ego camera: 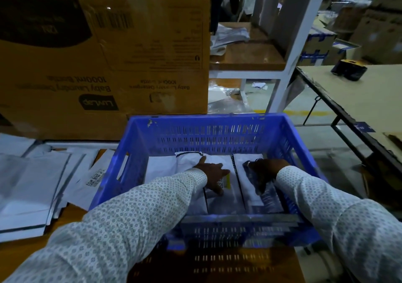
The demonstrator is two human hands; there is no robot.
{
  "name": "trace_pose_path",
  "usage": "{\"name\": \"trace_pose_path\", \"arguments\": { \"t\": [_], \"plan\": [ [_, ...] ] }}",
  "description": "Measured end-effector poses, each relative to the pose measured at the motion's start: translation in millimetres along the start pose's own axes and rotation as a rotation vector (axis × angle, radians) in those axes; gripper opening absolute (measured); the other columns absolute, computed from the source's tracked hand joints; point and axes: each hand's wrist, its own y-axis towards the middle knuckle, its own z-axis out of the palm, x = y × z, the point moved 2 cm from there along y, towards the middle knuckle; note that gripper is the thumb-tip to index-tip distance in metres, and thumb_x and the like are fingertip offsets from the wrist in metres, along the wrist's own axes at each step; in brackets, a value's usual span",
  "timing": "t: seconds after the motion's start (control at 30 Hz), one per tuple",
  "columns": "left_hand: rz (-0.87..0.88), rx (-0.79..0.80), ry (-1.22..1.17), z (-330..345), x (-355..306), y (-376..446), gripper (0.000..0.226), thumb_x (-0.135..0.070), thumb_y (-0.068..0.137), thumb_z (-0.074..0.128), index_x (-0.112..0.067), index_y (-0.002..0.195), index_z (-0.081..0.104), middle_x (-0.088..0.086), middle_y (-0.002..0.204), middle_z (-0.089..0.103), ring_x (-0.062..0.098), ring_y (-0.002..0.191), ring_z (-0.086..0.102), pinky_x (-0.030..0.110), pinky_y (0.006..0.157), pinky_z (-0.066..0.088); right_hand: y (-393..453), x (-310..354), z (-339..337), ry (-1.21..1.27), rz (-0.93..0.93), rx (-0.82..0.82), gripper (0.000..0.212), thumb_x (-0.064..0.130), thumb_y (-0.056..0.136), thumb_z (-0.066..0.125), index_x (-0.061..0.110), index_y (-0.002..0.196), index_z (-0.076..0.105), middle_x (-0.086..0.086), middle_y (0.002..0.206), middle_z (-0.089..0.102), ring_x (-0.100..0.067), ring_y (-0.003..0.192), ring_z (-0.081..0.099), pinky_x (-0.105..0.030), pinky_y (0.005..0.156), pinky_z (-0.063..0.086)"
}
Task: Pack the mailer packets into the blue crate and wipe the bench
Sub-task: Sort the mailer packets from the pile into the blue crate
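Blue plastic crate sits on the wooden bench, and packing is the step in hand; wiping has not begun. Both hands are inside it. The left hand presses flat, fingers spread, on a white mailer packet. The right hand curls round a darker packet at the crate's right side. At least four packets lie in the crate. A loose pile waits outside on the left, too overlapped to count. Next move, likely: release and reach left for more.

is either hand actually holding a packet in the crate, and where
The right hand grips the dark blue packet at its far end. The left hand holds nothing, lying flat on a white packet.
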Motion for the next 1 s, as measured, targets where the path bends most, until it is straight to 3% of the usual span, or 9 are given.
{"name": "trace_pose_path", "arguments": {
  "t": [0.13,0.23,0.33,0.43,0.5,0.6,0.73,0.9,1.0],
  "plan": [
    [0.000,-0.040,-0.001,-6.2,2.7,-2.5,0.086,-0.062,0.092,0.051,-0.028,0.159,0.008,0.005,0.166,0.006,0.024,0.152,0.015,0.057,0.121,0.004,-1.3,2.3,-8.9,0.105,-0.047,-0.057,0.056,0.031,0.092,0.066,0.015,0.142,0.046,-0.008,0.142,0.052,-0.026,0.121,0.057,-0.035,0.100,0.047],
    [-0.009,-0.116,-0.025,-24.1,5.8,-11.2,0.071,-0.056,0.092,0.057,-0.022,0.150,0.033,0.009,0.155,0.037,0.028,0.141,0.039,0.054,0.116,0.026,-17.1,16.6,-26.2,0.097,-0.106,-0.104,0.060,0.033,0.089,0.071,0.012,0.139,0.047,-0.008,0.135,0.056,-0.028,0.110,0.062,-0.033,0.082,0.054],
    [-0.035,-0.171,-0.065,-41.6,17.7,-29.7,0.063,-0.053,0.089,0.063,-0.021,0.141,0.046,0.005,0.144,0.050,0.029,0.132,0.048,0.050,0.110,0.034,-40.4,34.3,-44.5,0.076,-0.138,-0.161,0.067,0.040,0.077,0.082,0.014,0.130,0.051,0.001,0.091,0.057,-0.016,0.061,0.063,-0.026,0.046,0.049],
    [-0.081,-0.242,-0.115,-51.3,35.7,-62.6,0.065,-0.052,0.088,0.064,-0.026,0.144,0.044,0.001,0.147,0.047,0.026,0.137,0.043,0.049,0.114,0.029,-63.9,56.2,-59.8,0.050,-0.126,-0.269,0.045,0.044,0.081,0.077,0.020,0.112,0.055,0.004,0.068,0.052,-0.005,0.030,0.053,-0.021,0.038,0.043],
    [-0.114,-0.322,-0.129,-55.9,49.2,-90.2,0.061,-0.051,0.088,0.063,-0.029,0.142,0.047,0.000,0.145,0.050,0.025,0.135,0.044,0.047,0.114,0.028,-83.8,75.0,-68.5,0.029,-0.157,-0.363,0.044,0.053,0.079,0.075,0.024,0.106,0.057,0.007,0.069,0.052,-0.006,0.037,0.056,-0.025,0.050,0.047],
    [-0.167,-0.430,-0.163,-57.2,67.0,-134.5,0.056,-0.050,0.088,0.065,-0.029,0.138,0.051,0.001,0.142,0.054,0.026,0.132,0.048,0.044,0.109,0.031,-113.4,108.7,-73.6,0.030,-0.248,-0.471,0.048,0.061,0.077,0.073,0.030,0.111,0.058,0.007,0.083,0.051,-0.014,0.066,0.055,-0.032,0.071,0.047],
    [-0.237,-0.500,-0.213,-43.7,89.5,-191.4,0.065,-0.050,0.090,0.063,-0.028,0.147,0.042,0.000,0.148,0.048,0.023,0.139,0.041,0.043,0.114,0.027,-150.4,165.3,-70.2,0.067,-0.398,-0.589,0.044,0.060,0.080,0.069,0.028,0.109,0.058,-0.005,0.102,0.061,-0.026,0.093,0.060,-0.037,0.082,0.050],
    [-0.307,-0.602,-0.281,-10.7,129.8,-259.6,0.059,-0.048,0.092,0.061,-0.031,0.145,0.044,-0.002,0.146,0.049,0.018,0.139,0.040,0.044,0.118,0.019,-186.3,242.1,-61.7,0.200,-0.529,-0.665,0.041,0.063,0.083,0.065,0.027,0.103,0.059,-0.005,0.094,0.067,-0.027,0.098,0.063,-0.043,0.086,0.053],
    [-0.333,-0.662,-0.326,13.3,161.5,-298.4,0.053,-0.047,0.092,0.062,-0.030,0.141,0.049,-0.003,0.141,0.055,0.019,0.133,0.047,0.048,0.116,0.026,-192.8,286.4,-53.0,0.249,-0.585,-0.656,0.039,0.060,0.086,0.064,0.026,0.104,0.059,-0.004,0.091,0.067,-0.027,0.095,0.063,-0.043,0.082,0.053]
  ]
}}
